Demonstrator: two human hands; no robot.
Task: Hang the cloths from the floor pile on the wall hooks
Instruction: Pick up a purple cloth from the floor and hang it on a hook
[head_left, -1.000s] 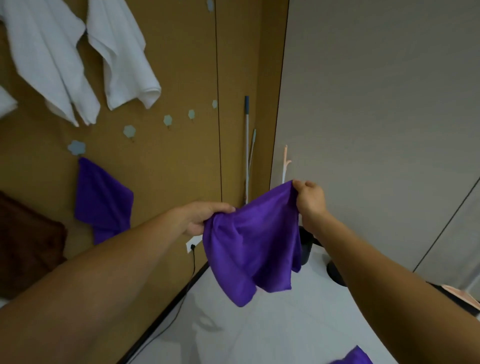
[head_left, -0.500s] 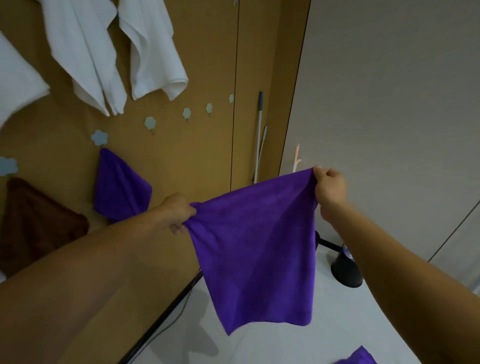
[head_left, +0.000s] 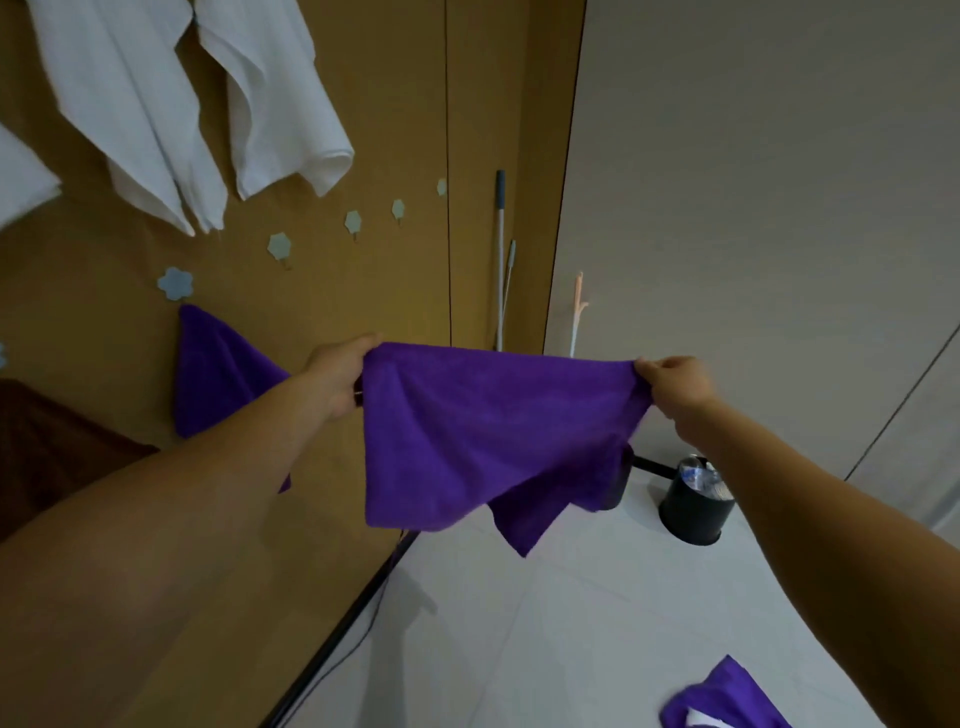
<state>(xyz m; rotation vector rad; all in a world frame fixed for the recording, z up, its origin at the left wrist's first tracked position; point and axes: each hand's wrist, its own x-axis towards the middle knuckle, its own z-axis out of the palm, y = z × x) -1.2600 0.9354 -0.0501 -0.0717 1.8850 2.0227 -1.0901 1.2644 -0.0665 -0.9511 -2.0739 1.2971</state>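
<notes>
Far left, a brown cloth hangs on the wall, and white cloths hang above it. Just under one flower-shaped hook a hung purple cloth is in place. So part of the job is done, i.e. at least these pieces are up. To the right of that hook, four free hooks go in a rising row w/ nothing on them.

In the middle, the left hand pinches one top corner of the held purple cloth, w/ fingers curled on the edge. The right hand pinches the other top corner. The cloth is stretched between both hands in the air, in front of the wall. Its lower part hangs loose and it touches no hook yet. My judgement: this piece is at the spreading step and next needs one of the free hooks.

Bottom right, more purple cloth lies on the floor, so the pile is not finished. How many pieces remain I cannot tell, since the frame cuts it.

Writing: no brand, label or text is readable anywhere. A black bin near the corner holds sth. w/ blue-white print, too small to read.
</notes>
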